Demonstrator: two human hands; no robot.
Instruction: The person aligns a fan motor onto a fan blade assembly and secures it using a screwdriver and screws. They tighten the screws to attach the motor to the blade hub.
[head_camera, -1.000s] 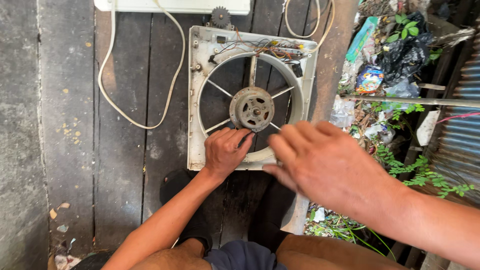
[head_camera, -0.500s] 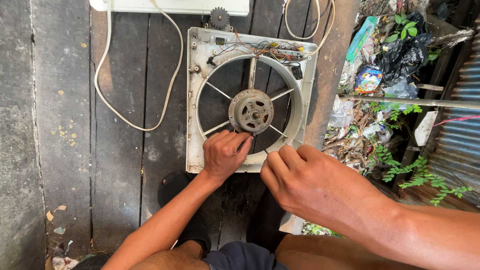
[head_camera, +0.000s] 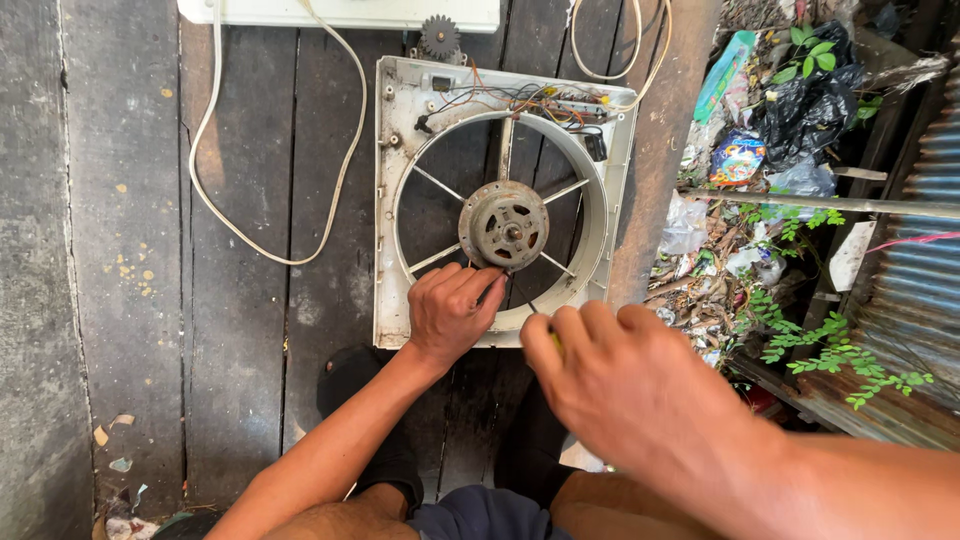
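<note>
Left hand (head_camera: 450, 310) grip on motor (head_camera: 503, 225)

- I see a floor (head_camera: 240, 330) of dark, weathered wooden planks running top to bottom across the left and middle of the frame.
- A square white fan housing (head_camera: 392, 240) with a round opening lies flat on the planks at upper centre.
- A pale cord (head_camera: 345, 165) loops over the boards at upper left, just beside the housing.
- A long white panel (head_camera: 340, 12) lies along the top edge.
- A small grey gear (head_camera: 439, 38) sits at top centre, just above the housing.
- Small scraps (head_camera: 110, 440) lie on the boards at lower left.
- A second coil of pale wire (head_camera: 610, 50) rests at upper right of the planks.
</note>
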